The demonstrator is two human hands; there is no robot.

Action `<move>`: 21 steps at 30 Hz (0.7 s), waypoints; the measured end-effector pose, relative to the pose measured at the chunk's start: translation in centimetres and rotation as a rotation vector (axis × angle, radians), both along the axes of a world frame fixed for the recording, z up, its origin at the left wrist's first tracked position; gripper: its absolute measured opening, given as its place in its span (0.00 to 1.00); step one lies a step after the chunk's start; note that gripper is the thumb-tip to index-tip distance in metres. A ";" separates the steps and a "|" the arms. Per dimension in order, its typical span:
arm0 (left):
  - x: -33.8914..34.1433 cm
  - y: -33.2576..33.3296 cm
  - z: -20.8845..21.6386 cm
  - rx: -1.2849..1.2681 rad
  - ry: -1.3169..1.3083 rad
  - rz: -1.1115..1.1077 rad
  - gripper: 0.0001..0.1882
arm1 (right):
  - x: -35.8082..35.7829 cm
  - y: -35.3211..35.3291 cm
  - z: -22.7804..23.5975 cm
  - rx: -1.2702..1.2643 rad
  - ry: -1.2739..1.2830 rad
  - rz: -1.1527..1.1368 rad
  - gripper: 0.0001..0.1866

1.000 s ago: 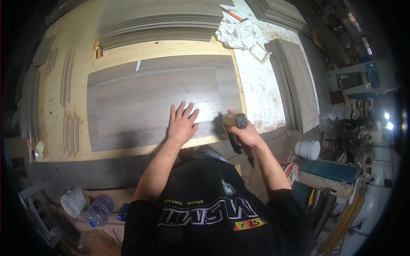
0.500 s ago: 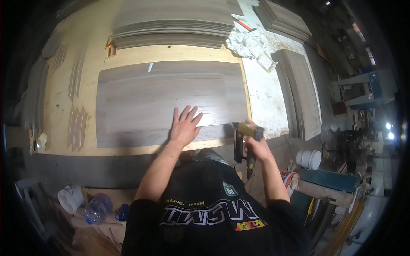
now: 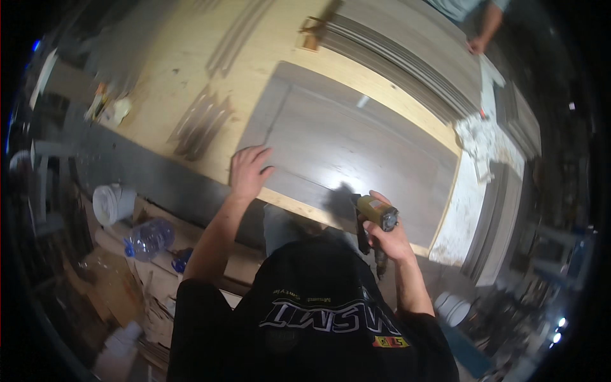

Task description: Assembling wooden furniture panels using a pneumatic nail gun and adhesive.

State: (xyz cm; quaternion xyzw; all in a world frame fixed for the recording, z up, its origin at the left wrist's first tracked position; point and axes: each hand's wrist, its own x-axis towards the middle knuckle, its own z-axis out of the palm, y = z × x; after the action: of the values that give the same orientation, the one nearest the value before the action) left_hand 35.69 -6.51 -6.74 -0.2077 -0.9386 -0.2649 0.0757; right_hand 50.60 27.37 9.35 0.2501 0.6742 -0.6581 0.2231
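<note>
A grey wood-grain cabinet door panel (image 3: 363, 143) with a recessed middle lies flat on the pale workbench (image 3: 167, 77). My left hand (image 3: 249, 173) rests on its near left corner, fingers extended over the edge and frame. In my right hand (image 3: 396, 243) is an olive and black pneumatic nail gun (image 3: 375, 210), gripped by its handle near the panel's front edge. It casts a shadow on the panel; whether its nose touches the wood is hidden. A small white strip (image 3: 363, 101) shows near the panel's far edge.
Stacked grey panels (image 3: 407, 57) stand behind, where another person's hand (image 3: 476, 44) appears. Thin grey strips (image 3: 202, 124) lie at left. A crumpled white cloth (image 3: 476, 137) and upright panels (image 3: 493, 223) are at right. Below left are a white bucket (image 3: 114, 204) and a plastic bottle (image 3: 150, 239).
My view has turned, so the bench appears tilted. My left hand has moved from the panel's middle to its near left corner. The nail gun stays in my right hand. Another person's arm has come into view.
</note>
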 end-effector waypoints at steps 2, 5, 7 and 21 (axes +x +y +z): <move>-0.4 -0.1 0.8 0.064 -0.043 0.005 0.24 | -4.0 -4.2 0.7 -0.032 -0.004 0.040 0.39; -0.9 -1.7 0.4 0.134 -0.102 -0.038 0.21 | -9.3 -9.7 0.6 -0.016 -0.017 0.178 0.38; -1.5 -2.8 0.4 0.174 -0.111 -0.046 0.21 | -11.7 -12.6 -0.3 0.018 -0.044 0.227 0.37; -2.0 -5.0 -0.7 0.203 -0.101 -0.026 0.09 | -15.3 -18.4 -3.2 0.210 0.003 0.389 0.38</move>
State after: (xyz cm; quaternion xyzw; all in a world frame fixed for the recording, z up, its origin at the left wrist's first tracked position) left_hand 33.67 -11.51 -7.43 -0.1974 -0.9067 -0.3699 0.0453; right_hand 35.28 8.92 6.19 0.1363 0.7750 -0.5292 0.3175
